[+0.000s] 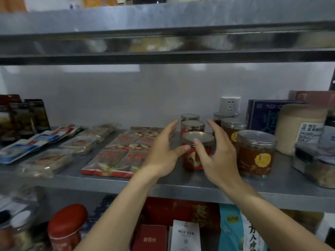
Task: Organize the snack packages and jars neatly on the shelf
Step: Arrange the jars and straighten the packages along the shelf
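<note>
A small jar with a red label and a metal lid (pixel 197 140) stands at the front of a row of three such jars on the metal shelf (pixel 190 183). My left hand (pixel 164 151) is at its left side, fingers straight, thumb touching the jar. My right hand (pixel 215 151) is at its right side, fingers straight, thumb over the front of the lid. Red snack packets (pixel 116 156) lie flat in rows left of my hands. Wider jars with brown contents and yellow labels (pixel 255 154) stand to the right.
Blue-and-white packets (pixel 30 144) and clear-wrapped packets (pixel 47 162) lie at the left. Dark pouches (pixel 23 116) stand at the far left. A beige canister (pixel 299 129), a blue box (pixel 262 116) and a wall socket (pixel 229 105) are at the right. Another shelf hangs overhead; boxes sit below.
</note>
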